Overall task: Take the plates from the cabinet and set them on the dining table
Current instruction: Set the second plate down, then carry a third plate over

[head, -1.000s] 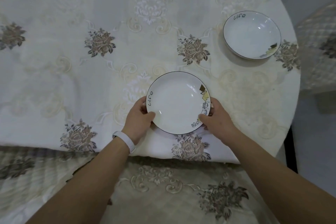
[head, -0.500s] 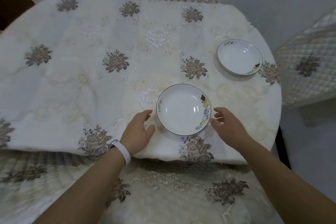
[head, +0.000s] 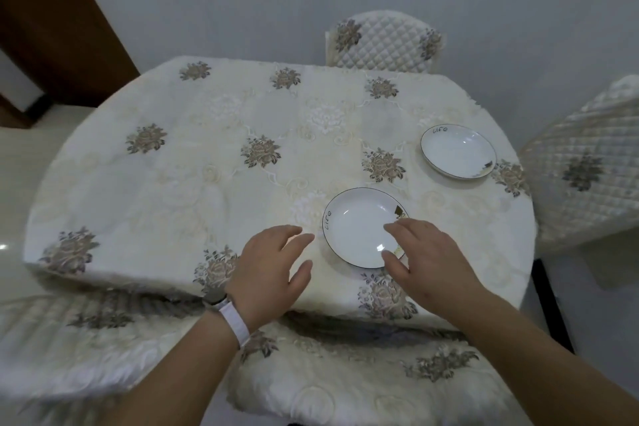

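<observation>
We found the worktop [head: 207, 183] filling most of the view, round-cornered and draped in a cream flowered tablecloth [head: 262, 152], with quilted chairs [head: 383, 41] at its far, right and near sides. Two white plates lay on it: the far plate [head: 456, 150] toward the right edge, and the near plate [head: 356, 228] close to the front edge, well apart from the first. The left hand [head: 269, 266] hovered just beside the near plate, fingers spread and empty. The right hand [head: 432, 259], likewise loose and holding nothing, overlapped that plate's right rim; we could not tell whether it touched. A white wristband [head: 235, 316] sat on the left wrist. We judged the plates stiff, glazed, slick and breakable, fairly light, best taken at opposite rims with thumbs on top and fingers slipped beneath.
</observation>
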`<state>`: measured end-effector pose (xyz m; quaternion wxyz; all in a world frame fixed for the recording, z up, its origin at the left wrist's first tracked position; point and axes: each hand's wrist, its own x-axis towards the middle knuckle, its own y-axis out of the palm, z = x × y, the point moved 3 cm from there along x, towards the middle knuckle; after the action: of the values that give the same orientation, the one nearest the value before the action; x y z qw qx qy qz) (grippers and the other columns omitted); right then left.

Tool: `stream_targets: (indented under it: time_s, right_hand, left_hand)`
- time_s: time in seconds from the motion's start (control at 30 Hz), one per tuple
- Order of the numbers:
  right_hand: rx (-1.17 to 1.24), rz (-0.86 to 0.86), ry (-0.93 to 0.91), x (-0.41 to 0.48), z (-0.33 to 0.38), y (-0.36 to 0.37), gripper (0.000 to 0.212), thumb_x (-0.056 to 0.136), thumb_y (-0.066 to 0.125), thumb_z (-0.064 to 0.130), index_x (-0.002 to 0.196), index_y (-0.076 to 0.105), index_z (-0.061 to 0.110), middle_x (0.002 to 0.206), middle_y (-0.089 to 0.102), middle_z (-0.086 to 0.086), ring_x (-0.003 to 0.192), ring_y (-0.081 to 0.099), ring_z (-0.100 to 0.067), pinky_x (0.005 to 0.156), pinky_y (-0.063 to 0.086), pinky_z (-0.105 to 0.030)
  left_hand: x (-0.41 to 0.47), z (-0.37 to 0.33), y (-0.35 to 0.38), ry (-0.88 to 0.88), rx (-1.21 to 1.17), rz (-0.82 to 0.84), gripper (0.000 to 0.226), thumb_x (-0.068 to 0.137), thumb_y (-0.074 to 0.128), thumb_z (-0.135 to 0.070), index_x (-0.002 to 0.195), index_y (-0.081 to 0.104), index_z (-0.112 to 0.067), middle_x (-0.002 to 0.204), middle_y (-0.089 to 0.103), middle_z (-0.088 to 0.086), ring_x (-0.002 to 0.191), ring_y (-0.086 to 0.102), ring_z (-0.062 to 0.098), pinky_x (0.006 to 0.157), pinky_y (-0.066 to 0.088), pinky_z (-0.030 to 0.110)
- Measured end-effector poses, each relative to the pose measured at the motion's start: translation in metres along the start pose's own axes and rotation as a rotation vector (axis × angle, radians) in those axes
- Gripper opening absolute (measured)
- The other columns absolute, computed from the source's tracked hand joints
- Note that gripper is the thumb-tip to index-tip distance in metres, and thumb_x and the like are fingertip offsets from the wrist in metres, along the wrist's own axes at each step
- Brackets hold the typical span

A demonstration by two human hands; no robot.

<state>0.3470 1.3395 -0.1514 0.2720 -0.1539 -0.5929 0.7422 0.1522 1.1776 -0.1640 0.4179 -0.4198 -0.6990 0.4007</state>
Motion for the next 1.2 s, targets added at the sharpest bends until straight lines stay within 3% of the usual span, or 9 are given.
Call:
stream_targets:
  time_s: [0.2,0.63,1.0,1.2]
  right_hand:
    - [-0.061,-0.028,-0.142,-0.025,0.013,-0.018,0.045,0.087,0.045,0.042,0.118,0.064,0.016,0.116,0.065,-0.004,0.107,0.061,-0.026,0.084,0.051,-0.040]
    - [0.104,-0.049,-0.423,-0.057,0.025,-0.032,0.046,0.088,0.045,0.045,0.116,0.066,0.015,0.115,0.066,-0.006,0.107,0.061,-0.029,0.087,0.049,-0.041]
    - [0.130,0.061,-0.626,-0.063,0.080,-0.037,0.045,0.089,0.043,0.048,0.119,0.063,0.020,0.119,0.065,-0.003,0.111,0.059,-0.027,0.092,0.048,-0.042]
    - [0.118,0.095,-0.661,-0.069,0.126,-0.037,0.048,0.088,0.040,0.047,0.119,0.065,0.019,0.119,0.065,-0.002,0.110,0.059,-0.028,0.093,0.046,-0.043]
  left_hand:
    - [-0.022,-0.036,-0.023,-0.034,0.118,-0.031,0.041,0.086,0.055,-0.037,0.120,0.065,-0.015,0.121,0.065,0.008,0.112,0.059,0.031,0.094,0.048,0.048]
    - [-0.084,-0.118,-0.052,-0.223,0.355,-0.057,0.036,0.088,0.060,-0.032,0.120,0.063,-0.016,0.126,0.062,0.009,0.122,0.054,0.030,0.101,0.042,0.049]
    - [-0.153,-0.125,-0.078,-0.453,0.435,-0.142,0.038,0.090,0.050,-0.040,0.119,0.064,-0.021,0.124,0.063,0.005,0.120,0.054,0.026,0.103,0.039,0.046]
    - [-0.186,-0.108,-0.090,-0.507,0.437,-0.155,0.037,0.087,0.055,-0.039,0.116,0.065,-0.019,0.123,0.064,0.007,0.118,0.057,0.030,0.102,0.043,0.049]
